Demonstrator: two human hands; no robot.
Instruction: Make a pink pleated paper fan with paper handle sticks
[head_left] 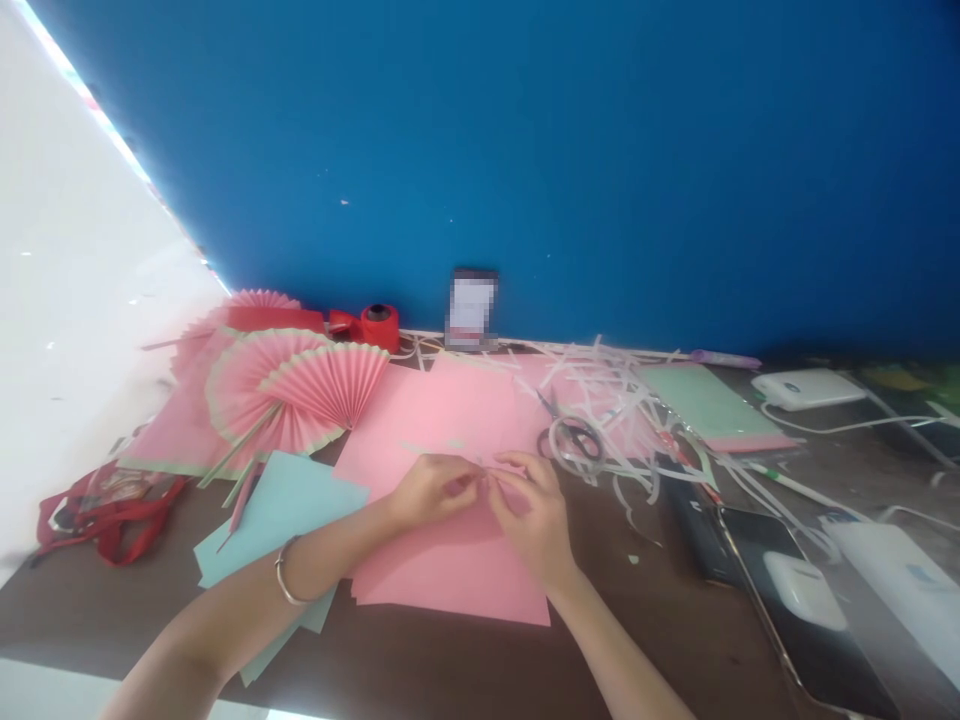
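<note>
Over pink paper sheets (457, 575), my left hand (437, 490) and my right hand (531, 505) meet at the fingertips. Each is closed in a pinch on something small that I cannot make out. Small pale green scraps (455, 442) lie on the pink paper just beyond the fingers. Light blue-green sheets (285, 510) rest under and beside my left forearm, which wears a silver bangle. Black-handled scissors (574, 440) lie beyond my right hand, among white paper strips (600, 390).
Folded pink fans (330, 385) and a red strap (135, 530) are at the left. A red tape dispenser (380, 327) stands by the blue partition (480, 150). To the right lie a phone (802, 620), a white case (805, 590), cables and packed green paper (705, 400).
</note>
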